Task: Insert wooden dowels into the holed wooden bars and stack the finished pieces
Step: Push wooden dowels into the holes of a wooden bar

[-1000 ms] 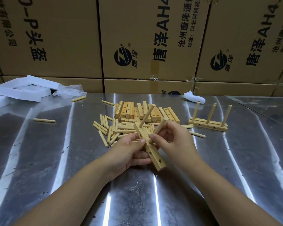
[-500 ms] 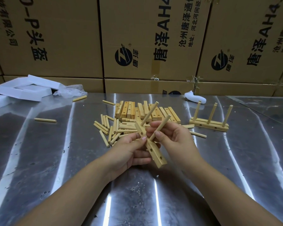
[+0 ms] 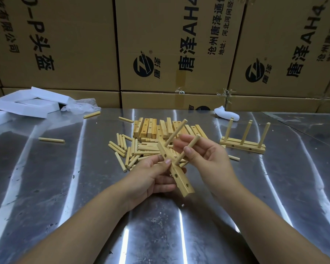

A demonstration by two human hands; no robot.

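My left hand (image 3: 152, 176) grips a holed wooden bar (image 3: 181, 180), held tilted above the table with its near end pointing at me. One dowel (image 3: 176, 133) stands in the bar's far hole. My right hand (image 3: 206, 157) pinches a second dowel (image 3: 190, 147) whose lower end sits at the bar's middle hole. Behind my hands lie a heap of loose dowels (image 3: 126, 151) and a pile of holed bars (image 3: 151, 128). A finished piece (image 3: 243, 144) with three upright dowels stands at the right.
The table (image 3: 46, 187) is shiny metal. Stray dowels (image 3: 51, 140) lie at the left, near white foam pieces (image 3: 25, 105) and a plastic bag (image 3: 80, 106). A white scrap (image 3: 226, 114) sits behind the finished piece. Stacked cardboard boxes (image 3: 170, 44) wall off the back.
Both hands have lifted the bar a little higher and further from me. The right hand's dowel has stayed at the middle hole, with the fingers shifted along it.
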